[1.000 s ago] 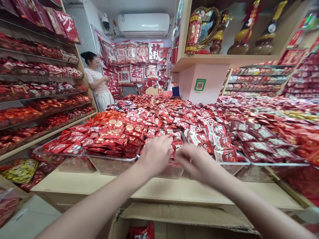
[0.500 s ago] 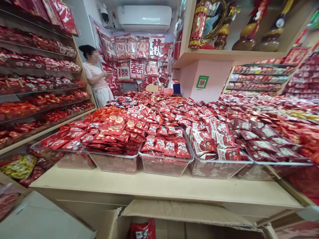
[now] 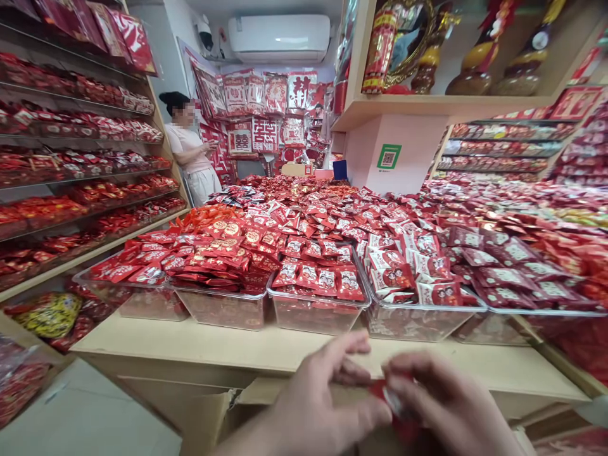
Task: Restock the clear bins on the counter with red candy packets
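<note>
Both hands, the left hand and the right hand, pinch a small red packet with their fingers, low before the tabletop. Clear bins behind it hold red candy packets.

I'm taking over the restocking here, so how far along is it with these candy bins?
Done: the clear bin straight ahead already holds neat rows of red packets, and the bins beside it are heaped full. In hand: the left hand and right hand pinch one small red packet between them, below the counter edge. Left: that packet is not yet in any bin; how many remain cannot be told.
</note>
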Demonstrator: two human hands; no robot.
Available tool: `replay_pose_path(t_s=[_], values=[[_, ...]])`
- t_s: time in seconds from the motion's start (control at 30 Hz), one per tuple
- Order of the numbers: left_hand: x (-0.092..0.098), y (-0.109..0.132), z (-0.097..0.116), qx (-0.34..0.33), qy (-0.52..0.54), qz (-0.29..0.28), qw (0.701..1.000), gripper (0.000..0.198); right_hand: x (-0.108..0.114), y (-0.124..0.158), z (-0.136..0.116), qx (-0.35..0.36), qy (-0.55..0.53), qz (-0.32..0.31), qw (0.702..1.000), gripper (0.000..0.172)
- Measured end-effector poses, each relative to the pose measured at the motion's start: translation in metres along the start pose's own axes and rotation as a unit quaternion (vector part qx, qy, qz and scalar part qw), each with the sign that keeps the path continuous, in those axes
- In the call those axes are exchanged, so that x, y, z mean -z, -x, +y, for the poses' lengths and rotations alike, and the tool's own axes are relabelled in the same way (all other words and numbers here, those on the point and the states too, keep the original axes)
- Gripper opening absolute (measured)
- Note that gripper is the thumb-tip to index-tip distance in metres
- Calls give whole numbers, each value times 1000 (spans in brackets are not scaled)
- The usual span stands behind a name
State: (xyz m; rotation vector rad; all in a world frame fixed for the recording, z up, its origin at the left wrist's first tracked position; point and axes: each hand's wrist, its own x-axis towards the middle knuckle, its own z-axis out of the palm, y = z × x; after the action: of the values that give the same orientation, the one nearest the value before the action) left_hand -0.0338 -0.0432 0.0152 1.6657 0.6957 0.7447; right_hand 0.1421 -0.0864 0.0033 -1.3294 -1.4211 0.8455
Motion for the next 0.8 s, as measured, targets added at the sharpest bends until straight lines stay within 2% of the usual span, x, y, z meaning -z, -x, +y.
replay_pose_path(t_s=[0.07,0.13,0.2,0.27,0.43,0.6,0.7,0.8], values=[[3,-28,8,17,96,11,995,69,-1,-34,-11,17,-86,101,991,21],[7,-52,7,8,145,21,989,55,-6,-65,-15,25,-212,150,965,23],[11,-66,1,4,174,29,984,41,-14,-85,-11,16,-304,159,939,25],[15,-70,-7,16,190,26,981,39,-22,-92,-3,1,-343,159,926,26],[15,-57,-14,10,181,48,982,38,-31,-82,10,-1,-362,163,918,24],[13,-48,-9,-11,163,76,984,26,-30,-72,11,52,-241,122,961,16],[14,-46,-8,-6,178,82,980,24,-32,-68,12,80,-226,97,966,12],[15,-45,-8,7,208,86,974,22,-33,-68,13,69,-226,73,969,15]])
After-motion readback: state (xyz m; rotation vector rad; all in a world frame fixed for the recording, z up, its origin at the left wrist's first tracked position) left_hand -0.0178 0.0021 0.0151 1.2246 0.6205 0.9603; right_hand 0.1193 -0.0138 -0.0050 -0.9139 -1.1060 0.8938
